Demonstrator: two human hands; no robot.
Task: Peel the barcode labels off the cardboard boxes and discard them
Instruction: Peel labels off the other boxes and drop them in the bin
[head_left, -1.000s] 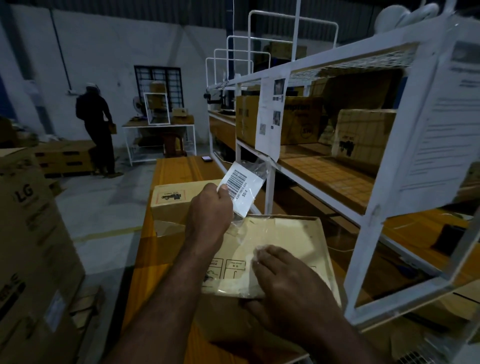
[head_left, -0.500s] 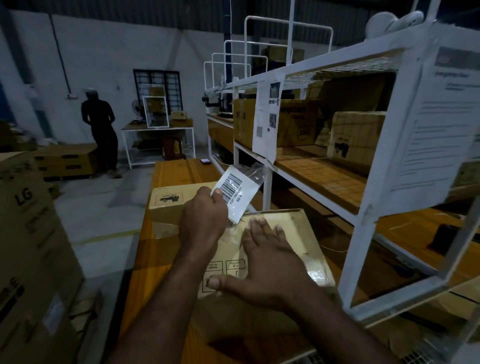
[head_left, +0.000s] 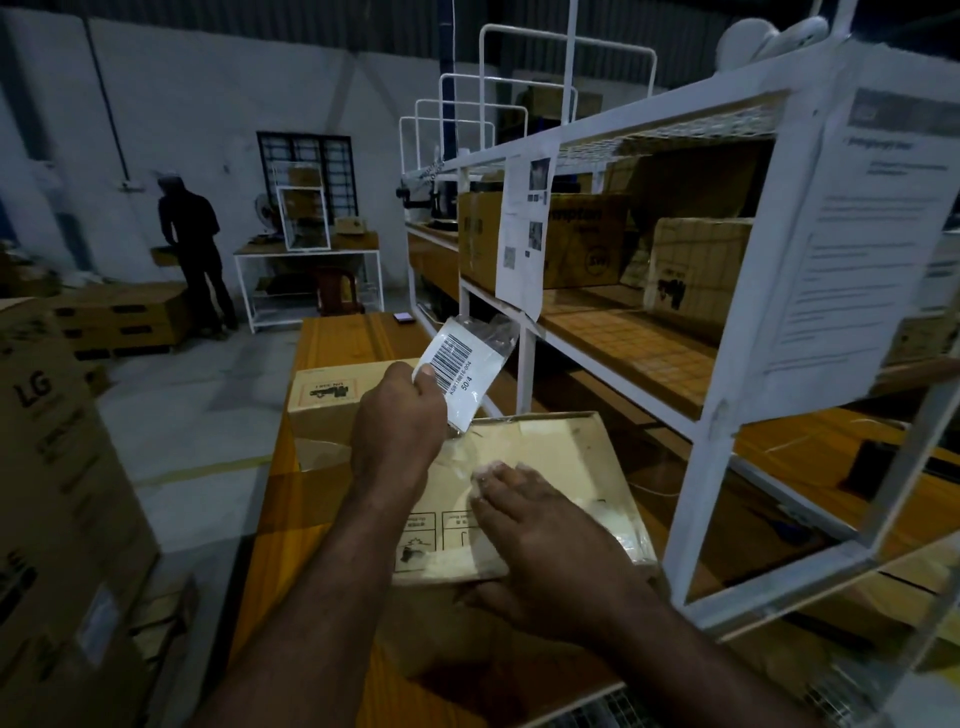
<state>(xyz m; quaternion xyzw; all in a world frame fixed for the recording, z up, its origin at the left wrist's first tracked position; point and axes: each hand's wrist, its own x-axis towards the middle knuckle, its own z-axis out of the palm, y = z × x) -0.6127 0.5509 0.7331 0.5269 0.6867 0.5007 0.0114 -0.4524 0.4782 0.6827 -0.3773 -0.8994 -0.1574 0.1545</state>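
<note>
The left hand (head_left: 397, 421) is pinching the barcode label (head_left: 457, 374) by its left edge and holding it up just beyond the far left corner of the cardboard box (head_left: 561, 457). The label's long axis is running steeply down toward the box top, and a crumpled clear tape (head_left: 493, 332) is trailing off its upper right. The lower tip seems to be clinging to the box by a film of tape, so the left hand is the one placed to pull up and away. The right hand (head_left: 545, 551) is pressing the box top, fingers laid on it and thumb over the near edge. The box is sitting on an orange table (head_left: 332, 343) beside a white shelf rack (head_left: 701, 426), in a dim warehouse.
</note>
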